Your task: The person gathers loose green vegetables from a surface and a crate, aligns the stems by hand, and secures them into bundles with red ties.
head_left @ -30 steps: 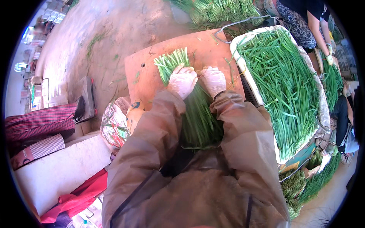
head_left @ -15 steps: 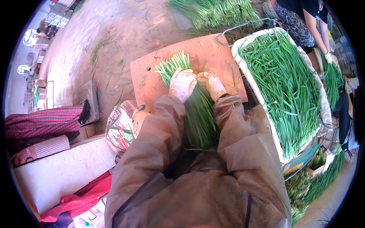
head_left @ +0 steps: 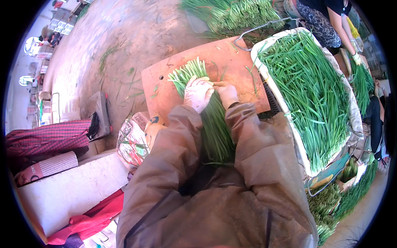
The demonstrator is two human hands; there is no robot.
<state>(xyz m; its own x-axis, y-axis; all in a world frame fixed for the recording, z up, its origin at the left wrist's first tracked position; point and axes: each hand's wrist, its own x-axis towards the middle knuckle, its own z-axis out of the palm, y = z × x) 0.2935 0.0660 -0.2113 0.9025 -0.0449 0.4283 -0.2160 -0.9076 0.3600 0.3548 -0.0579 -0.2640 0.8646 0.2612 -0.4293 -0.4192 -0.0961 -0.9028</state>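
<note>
A bunch of garlic chives (head_left: 216,136) lies across a reddish-brown board (head_left: 165,95), its pale cut ends pointing away and its long green leaves running toward my lap. My left hand (head_left: 198,94), in a pale thin glove, is wrapped over the bunch a little below the cut ends. Close against its fingertips, on the bunch's right side, my right hand (head_left: 226,93) is closed in a pinch, also gloved. What those right fingers hold is hidden.
A white-lined crate (head_left: 264,76) heaped with loose chives (head_left: 306,95) stands to my right. More chives (head_left: 244,16) lie beyond the board. A co-worker's hand (head_left: 356,58) touches chives at far right. A plastic bag (head_left: 131,138) and white ledge (head_left: 74,190) are on my left.
My right hand has shifted slightly left and turned, its fingers now closer to my left fingertips. A small red bit seen between the hands is now out of sight. The left hand keeps its grip.
</note>
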